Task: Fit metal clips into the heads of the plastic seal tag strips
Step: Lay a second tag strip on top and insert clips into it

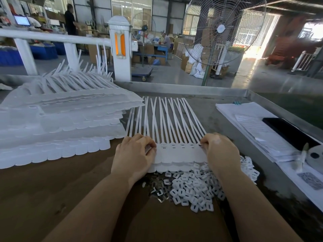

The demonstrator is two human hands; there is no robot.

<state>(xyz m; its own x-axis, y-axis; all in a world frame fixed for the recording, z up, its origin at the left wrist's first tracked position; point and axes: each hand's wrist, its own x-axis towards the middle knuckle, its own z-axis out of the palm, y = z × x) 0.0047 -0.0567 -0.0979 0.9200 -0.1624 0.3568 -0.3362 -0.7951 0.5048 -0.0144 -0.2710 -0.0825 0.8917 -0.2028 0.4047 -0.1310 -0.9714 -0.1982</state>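
A joined row of white plastic seal tag strips (178,152) lies in front of me, tails fanned away across the table. Its heads show dark slots. My left hand (134,154) rests with curled fingers on the row's left end. My right hand (220,151) is at the right end, fingertips curled and pinching at the last head; a small dark piece shows at the fingertips, too small to identify. Just below the row lie a heap of metal clips (160,191) and a larger heap of white plastic caps (195,189).
Big stacks of white tag strip sheets (61,123) fill the table's left. Papers (258,130), a black phone (288,131) and a tape roll (314,156) lie on the right. A raised metal rim (192,89) bounds the table's far side; a standing fan (222,30) stands beyond.
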